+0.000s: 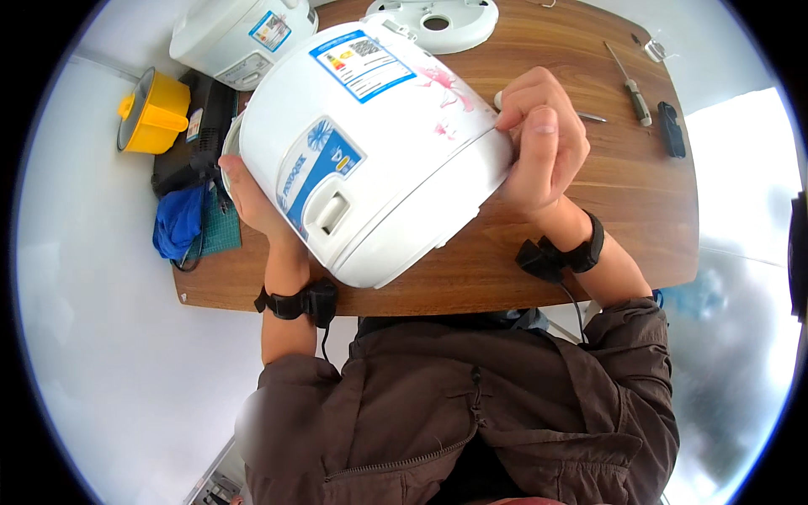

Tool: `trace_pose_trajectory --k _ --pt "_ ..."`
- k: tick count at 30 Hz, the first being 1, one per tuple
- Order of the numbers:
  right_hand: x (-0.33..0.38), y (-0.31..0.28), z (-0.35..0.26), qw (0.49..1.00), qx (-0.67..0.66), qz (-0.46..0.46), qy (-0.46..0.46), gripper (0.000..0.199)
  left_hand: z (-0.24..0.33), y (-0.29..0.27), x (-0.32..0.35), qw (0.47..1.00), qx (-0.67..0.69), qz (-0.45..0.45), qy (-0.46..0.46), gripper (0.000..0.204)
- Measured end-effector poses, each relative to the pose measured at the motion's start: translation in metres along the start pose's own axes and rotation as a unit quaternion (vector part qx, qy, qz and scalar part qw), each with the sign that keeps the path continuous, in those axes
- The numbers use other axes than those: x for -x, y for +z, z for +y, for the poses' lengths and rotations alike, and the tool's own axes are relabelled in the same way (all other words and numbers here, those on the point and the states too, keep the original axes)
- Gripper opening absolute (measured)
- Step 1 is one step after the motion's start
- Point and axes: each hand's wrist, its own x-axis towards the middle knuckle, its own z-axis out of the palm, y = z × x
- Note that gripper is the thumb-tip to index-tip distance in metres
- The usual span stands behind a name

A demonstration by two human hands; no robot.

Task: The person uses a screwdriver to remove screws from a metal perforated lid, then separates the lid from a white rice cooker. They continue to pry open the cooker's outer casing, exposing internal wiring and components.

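A white rice cooker (404, 156) with a blue panel, pink flower print and a blue-edged label lies tilted on its side above the table, its base end toward the lower right. My left hand (257, 202) holds it at the left end, the thumb along the side and the other fingers hidden behind it. At the base end, the curled fingers of my right hand (545, 143) press on the seam between the body and the bottom part. Beyond the cooker is a loose white plastic part (467, 34) with a round hole.
On the wooden table (640, 210) lie a screwdriver (633, 91), a slim metal piece (592, 117) and a small black case (671, 130). To the left are another white appliance (227, 38), a yellow pot (160, 114), a black device (172, 168), a blue cloth (178, 223) and a green mat (222, 225).
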Motion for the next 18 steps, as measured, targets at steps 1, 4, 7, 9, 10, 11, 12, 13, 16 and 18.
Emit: trace_pose_trajectory --k 1,4,7,9,10,11,12,13,16,18 --pt "-0.002 -0.001 -0.001 1.000 0.002 -0.004 -0.015 0.026 -0.002 0.002 -0.001 1.000 0.017 -0.003 -0.009 0.076" --pt "0.004 0.002 -0.006 0.999 0.006 -0.013 -0.048 0.013 0.006 0.007 0.005 0.993 0.087 0.014 -0.080 0.079" --pt "0.013 -0.002 -0.012 0.996 0.022 -0.039 -0.083 0.007 0.013 0.014 0.011 0.979 0.151 0.050 -0.130 0.073" --pt "0.018 -0.002 -0.009 0.999 -0.040 -0.029 -0.020 0.013 0.007 0.015 0.010 0.979 0.152 0.025 -0.134 0.073" --pt "0.017 0.004 -0.008 0.997 -0.076 -0.012 0.029 0.011 0.006 0.015 0.009 0.979 0.152 0.014 -0.132 0.074" --pt "0.017 0.004 -0.007 0.990 -0.113 0.006 0.078 0.010 0.003 0.015 0.007 0.979 0.151 0.000 -0.135 0.074" --pt "0.016 -0.003 0.000 0.996 -0.055 -0.007 0.071 0.010 0.000 0.016 0.005 0.979 0.150 -0.010 -0.137 0.074" --pt "0.009 -0.010 0.013 0.998 0.004 -0.020 0.064 0.009 0.001 0.017 0.004 0.979 0.151 -0.021 -0.138 0.074" --pt "-0.029 -0.048 0.054 0.965 0.259 -0.025 0.026 0.007 -0.005 0.013 0.002 0.977 0.157 -0.031 -0.144 0.074" --pt "-0.050 -0.098 0.077 0.883 0.466 -0.043 0.023 0.022 -0.002 0.011 0.004 0.978 0.156 -0.035 -0.138 0.074"
